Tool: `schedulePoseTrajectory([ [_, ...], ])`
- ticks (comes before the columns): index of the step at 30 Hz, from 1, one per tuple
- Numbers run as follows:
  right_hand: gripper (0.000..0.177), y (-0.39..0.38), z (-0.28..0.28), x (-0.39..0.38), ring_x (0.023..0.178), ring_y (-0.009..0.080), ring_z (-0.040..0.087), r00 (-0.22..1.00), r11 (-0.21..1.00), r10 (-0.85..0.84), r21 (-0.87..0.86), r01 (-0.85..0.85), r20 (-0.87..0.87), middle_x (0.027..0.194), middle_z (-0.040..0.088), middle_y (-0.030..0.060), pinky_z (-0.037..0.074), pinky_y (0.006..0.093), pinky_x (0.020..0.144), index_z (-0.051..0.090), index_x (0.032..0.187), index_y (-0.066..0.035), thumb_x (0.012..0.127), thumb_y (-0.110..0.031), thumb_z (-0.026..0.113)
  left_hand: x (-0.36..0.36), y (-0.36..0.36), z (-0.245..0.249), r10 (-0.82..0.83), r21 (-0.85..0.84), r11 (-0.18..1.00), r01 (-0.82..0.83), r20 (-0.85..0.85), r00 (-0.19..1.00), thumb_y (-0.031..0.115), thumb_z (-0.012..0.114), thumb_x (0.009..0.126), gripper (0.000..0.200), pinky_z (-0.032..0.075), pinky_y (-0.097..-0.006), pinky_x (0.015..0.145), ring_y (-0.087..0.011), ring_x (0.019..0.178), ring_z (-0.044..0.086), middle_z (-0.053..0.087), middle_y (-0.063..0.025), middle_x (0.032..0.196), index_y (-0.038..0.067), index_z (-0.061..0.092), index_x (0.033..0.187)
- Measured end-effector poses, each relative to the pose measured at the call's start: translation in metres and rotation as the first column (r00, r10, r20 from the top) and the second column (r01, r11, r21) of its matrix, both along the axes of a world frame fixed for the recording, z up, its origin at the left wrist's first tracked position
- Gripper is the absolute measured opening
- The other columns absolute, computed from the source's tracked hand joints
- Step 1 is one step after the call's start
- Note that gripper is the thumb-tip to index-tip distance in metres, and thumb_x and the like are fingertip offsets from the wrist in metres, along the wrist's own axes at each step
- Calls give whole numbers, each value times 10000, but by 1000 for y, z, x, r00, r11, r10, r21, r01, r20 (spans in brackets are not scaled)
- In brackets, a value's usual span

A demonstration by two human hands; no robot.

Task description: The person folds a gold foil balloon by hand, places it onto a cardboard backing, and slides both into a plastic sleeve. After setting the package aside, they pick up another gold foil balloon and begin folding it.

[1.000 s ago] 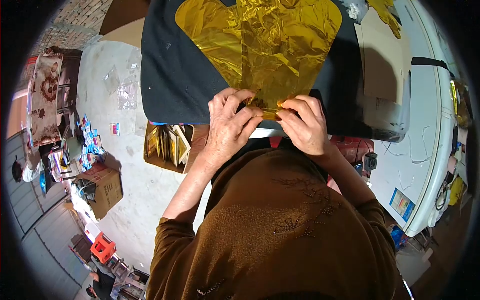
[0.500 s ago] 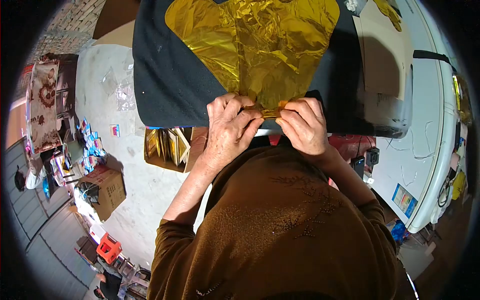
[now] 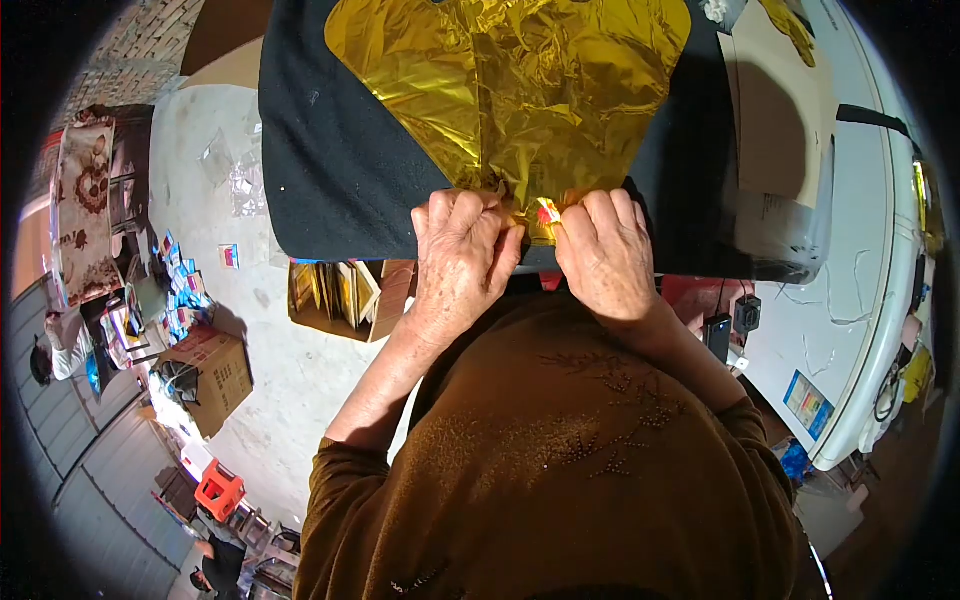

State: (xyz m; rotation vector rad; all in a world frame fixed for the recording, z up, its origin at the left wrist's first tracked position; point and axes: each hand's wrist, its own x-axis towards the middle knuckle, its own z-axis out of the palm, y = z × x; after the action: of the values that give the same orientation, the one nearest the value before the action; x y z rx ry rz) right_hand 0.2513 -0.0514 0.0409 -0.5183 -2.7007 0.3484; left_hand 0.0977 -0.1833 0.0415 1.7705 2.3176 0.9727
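A large sheet of shiny gold foil (image 3: 560, 100) lies on the black cloth (image 3: 340, 170), wide at the top and narrowing toward my body. My left hand (image 3: 460, 255) is closed on the foil's near edge, its fingers pinched together. To the right, my right hand (image 3: 608, 255) grips the same edge with curled fingers. Between the two hands the foil's lower edge is folded, and a small red and white patch (image 3: 547, 212) shows there beside my right fingers. Parts of the edge are hidden under the fingertips.
An open box (image 3: 345, 300) with gold-edged pieces sits below the cloth's left side. Cardboard (image 3: 770, 120) lies at the right of the cloth. A closed carton (image 3: 210, 380) and a red stool (image 3: 219, 490) stand at the left. Other people are at the far left.
My right hand has turned, with its back more to the camera. The red and white patch has appeared between my hands. The view has shifted slightly.
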Motion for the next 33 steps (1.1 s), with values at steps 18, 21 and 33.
schedulePoseTrajectory([
  [18,192,7,-1,-4,880,241,538,1000,1000,12,4,-12,16,900,530,43,431,394,762,615,850,-128,791,-207,780,8,-28,-20,-344,-135,934,330,-102,933,237,829,780,726,350,-470,1217,-303,1478,430,498,-117,1560,52,590,1440],
  [21,262,11,3,-4,895,244,547,1000,999,13,-42,-11,29,919,541,48,434,399,768,616,928,-117,785,-237,800,6,-27,-29,-353,-119,935,333,-249,902,264,747,871,687,365,-458,1215,-315,1466,450,482,-138,1572,52,527,1486],
  [33,871,33,6,-22,1564,247,237,855,880,475,-108,-463,210,1633,367,111,63,556,1280,425,1548,-67,942,-689,494,10,-25,-53,-268,40,950,309,-397,878,128,624,945,453,398,-484,1203,-322,1413,514,568,-172,1475,22,615,1386],
])
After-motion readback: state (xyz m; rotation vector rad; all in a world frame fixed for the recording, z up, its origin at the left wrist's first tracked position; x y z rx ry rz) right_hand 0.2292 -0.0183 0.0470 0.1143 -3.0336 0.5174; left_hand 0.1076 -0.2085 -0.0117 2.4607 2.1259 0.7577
